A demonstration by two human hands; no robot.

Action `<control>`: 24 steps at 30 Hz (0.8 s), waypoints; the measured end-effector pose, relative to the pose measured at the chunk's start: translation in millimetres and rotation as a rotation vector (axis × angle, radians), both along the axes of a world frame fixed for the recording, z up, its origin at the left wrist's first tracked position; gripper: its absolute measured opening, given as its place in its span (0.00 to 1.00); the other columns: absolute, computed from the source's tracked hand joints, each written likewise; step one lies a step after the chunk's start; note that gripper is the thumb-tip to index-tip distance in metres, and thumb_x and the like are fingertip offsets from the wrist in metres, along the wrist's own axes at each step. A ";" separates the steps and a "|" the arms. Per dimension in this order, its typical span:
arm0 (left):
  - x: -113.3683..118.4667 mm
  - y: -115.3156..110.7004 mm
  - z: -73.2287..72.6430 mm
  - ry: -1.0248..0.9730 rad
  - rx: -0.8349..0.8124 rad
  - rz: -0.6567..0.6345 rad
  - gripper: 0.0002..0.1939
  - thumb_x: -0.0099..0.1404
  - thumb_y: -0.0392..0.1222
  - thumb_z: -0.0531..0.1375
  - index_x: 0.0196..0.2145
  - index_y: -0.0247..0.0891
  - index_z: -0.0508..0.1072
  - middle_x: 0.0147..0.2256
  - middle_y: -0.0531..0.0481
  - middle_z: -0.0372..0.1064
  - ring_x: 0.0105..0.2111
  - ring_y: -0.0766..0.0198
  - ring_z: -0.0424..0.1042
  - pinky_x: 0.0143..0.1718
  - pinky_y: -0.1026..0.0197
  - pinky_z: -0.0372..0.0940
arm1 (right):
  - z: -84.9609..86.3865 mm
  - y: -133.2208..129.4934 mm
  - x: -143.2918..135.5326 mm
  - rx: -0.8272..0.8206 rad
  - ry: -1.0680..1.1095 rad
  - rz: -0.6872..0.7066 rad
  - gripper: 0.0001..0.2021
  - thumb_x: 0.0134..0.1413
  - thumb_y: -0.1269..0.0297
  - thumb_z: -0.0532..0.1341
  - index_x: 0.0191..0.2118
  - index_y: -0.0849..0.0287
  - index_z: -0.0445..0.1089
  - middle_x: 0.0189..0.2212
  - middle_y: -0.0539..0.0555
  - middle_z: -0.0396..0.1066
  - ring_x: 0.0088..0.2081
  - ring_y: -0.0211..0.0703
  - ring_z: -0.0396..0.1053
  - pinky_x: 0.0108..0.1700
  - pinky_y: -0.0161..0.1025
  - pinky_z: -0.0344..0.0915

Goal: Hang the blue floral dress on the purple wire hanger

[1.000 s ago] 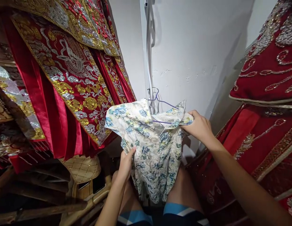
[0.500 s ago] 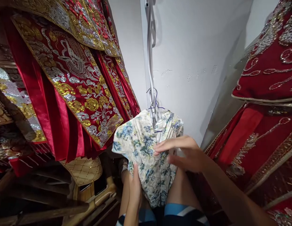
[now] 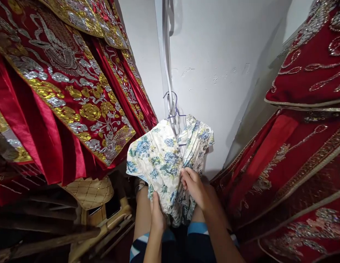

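Note:
A cream blouse (image 3: 159,153) with blue and green flowers hangs in front of me on a thin purple hanger (image 3: 176,106). My left hand (image 3: 157,215) grips its lower left side, thumb in front and the other fingers hidden behind the cloth. At the front opening, my right hand (image 3: 194,184) pinches the blouse's edge between thumb and fingers. The hanger's hook is at a white strap or cord (image 3: 166,62) against the wall.
Red costumes with gold and silver embroidery (image 3: 90,109) hang at the left. Beaded red garments (image 3: 301,80) hang close on the right. A wooden chair (image 3: 115,226) with a quilted cream cushion (image 3: 90,193) stands low left. Behind the blouse is a pale wall (image 3: 214,47).
My right hand has come down from above the blouse and closed on its front edge. My left hand keeps its hold on the side. The view has shifted slightly.

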State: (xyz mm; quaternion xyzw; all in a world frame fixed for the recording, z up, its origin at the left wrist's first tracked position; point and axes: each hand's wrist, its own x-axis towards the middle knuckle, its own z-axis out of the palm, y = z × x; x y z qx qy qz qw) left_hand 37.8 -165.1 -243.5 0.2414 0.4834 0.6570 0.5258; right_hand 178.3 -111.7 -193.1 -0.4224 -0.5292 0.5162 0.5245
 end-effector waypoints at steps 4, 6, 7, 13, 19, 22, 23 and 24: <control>-7.9 -6.3 -1.9 0.096 -0.214 0.000 0.48 0.59 0.73 0.57 0.67 0.38 0.61 0.66 0.38 0.60 0.69 0.43 0.53 0.66 0.46 0.59 | 0.4 0.4 5.2 0.010 0.031 -0.021 0.22 0.61 0.41 0.57 0.26 0.54 0.59 0.19 0.44 0.52 0.21 0.38 0.49 0.25 0.38 0.50; -13.3 -7.5 -1.0 0.121 -0.232 0.025 0.43 0.61 0.69 0.58 0.65 0.39 0.64 0.66 0.39 0.60 0.70 0.43 0.51 0.67 0.46 0.55 | -1.1 -0.9 5.9 0.006 0.065 -0.036 0.21 0.61 0.43 0.58 0.26 0.54 0.58 0.20 0.45 0.52 0.22 0.37 0.49 0.26 0.38 0.50; -14.9 -7.8 0.8 0.116 -0.220 0.036 0.41 0.62 0.67 0.59 0.65 0.39 0.65 0.66 0.39 0.60 0.69 0.43 0.51 0.68 0.45 0.54 | -1.5 -2.1 5.0 -0.001 0.088 -0.035 0.21 0.62 0.43 0.58 0.27 0.54 0.59 0.20 0.45 0.52 0.22 0.37 0.49 0.26 0.38 0.50; -10.2 -11.2 22.4 0.171 -0.152 0.033 0.37 0.60 0.56 0.67 0.62 0.38 0.67 0.63 0.37 0.64 0.68 0.41 0.55 0.68 0.43 0.53 | 2.4 -7.0 -6.7 -0.031 0.101 0.013 0.21 0.62 0.39 0.55 0.31 0.53 0.59 0.22 0.45 0.57 0.22 0.39 0.53 0.26 0.38 0.52; -0.3 -15.1 29.7 0.262 -0.039 -0.054 0.33 0.61 0.55 0.67 0.60 0.41 0.70 0.61 0.40 0.67 0.66 0.43 0.59 0.68 0.43 0.52 | -1.5 -0.8 -0.8 0.016 0.047 -0.041 0.22 0.60 0.39 0.57 0.28 0.52 0.56 0.19 0.43 0.51 0.20 0.37 0.48 0.24 0.37 0.48; -0.8 -14.4 28.1 0.264 -0.117 -0.092 0.32 0.59 0.55 0.69 0.57 0.39 0.73 0.59 0.37 0.69 0.66 0.40 0.58 0.68 0.41 0.52 | -1.6 -1.8 2.0 0.006 0.038 -0.097 0.22 0.58 0.39 0.59 0.29 0.53 0.59 0.19 0.44 0.54 0.21 0.39 0.51 0.25 0.37 0.50; -1.7 -14.4 28.3 0.271 -0.122 -0.093 0.31 0.58 0.55 0.70 0.56 0.38 0.74 0.57 0.37 0.71 0.66 0.40 0.59 0.68 0.41 0.52 | -0.8 -2.8 2.1 -0.001 0.030 -0.127 0.21 0.57 0.40 0.59 0.30 0.53 0.61 0.19 0.45 0.56 0.22 0.40 0.53 0.25 0.37 0.52; -2.5 -14.7 28.8 0.281 -0.113 -0.090 0.31 0.58 0.54 0.70 0.55 0.38 0.75 0.56 0.37 0.72 0.66 0.39 0.59 0.68 0.41 0.52 | 0.1 -3.9 2.0 -0.005 0.017 -0.149 0.20 0.57 0.40 0.60 0.32 0.53 0.62 0.20 0.45 0.57 0.22 0.41 0.55 0.26 0.38 0.53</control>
